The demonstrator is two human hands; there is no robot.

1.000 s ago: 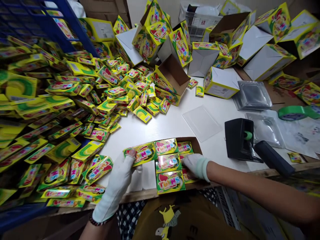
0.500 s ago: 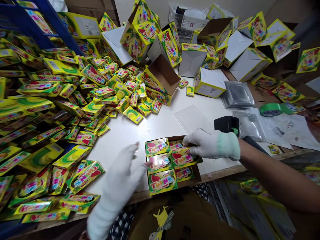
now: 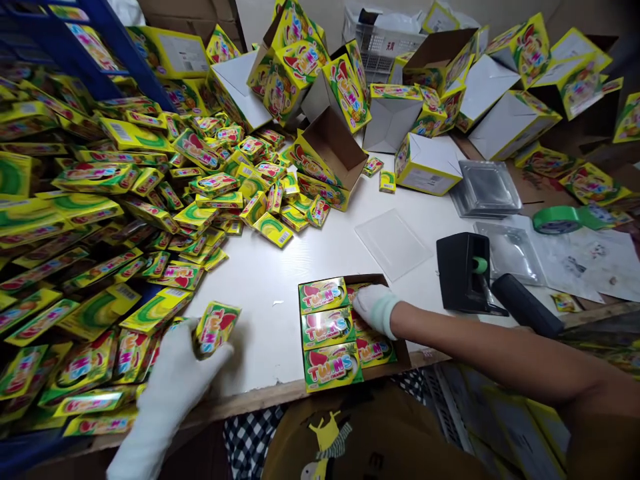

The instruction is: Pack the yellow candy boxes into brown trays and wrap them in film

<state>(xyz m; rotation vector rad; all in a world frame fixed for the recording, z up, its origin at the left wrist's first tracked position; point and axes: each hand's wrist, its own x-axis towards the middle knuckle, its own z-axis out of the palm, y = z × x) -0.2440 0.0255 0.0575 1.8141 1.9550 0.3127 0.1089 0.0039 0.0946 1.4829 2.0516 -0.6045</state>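
Observation:
My gloved left hand (image 3: 177, 363) is closed around a small yellow-green TWINS box (image 3: 217, 327), held tilted above the left side of the table. Before me an open display carton (image 3: 367, 278) holds small TWINS boxes in two columns. Three boxes lie face up in its left column, among them a front box (image 3: 333, 365). Over the right column my gloved right hand (image 3: 373, 307) reaches down into the carton. Its fingertips are hidden, and boxes lie beneath it, including a right-column box (image 3: 375, 350).
A large heap of small boxes (image 3: 100, 220) covers the left. Empty display cartons (image 3: 330, 157) are piled at the back. A clear plastic lid (image 3: 393, 243), a black tape dispenser (image 3: 457, 273), green tape (image 3: 555, 220) and stacked plastic trays (image 3: 487, 187) lie to the right.
My left hand has moved left from the carton to the heap and now holds a box. My right hand has moved down and left over the right column, where the raised box sits lower.

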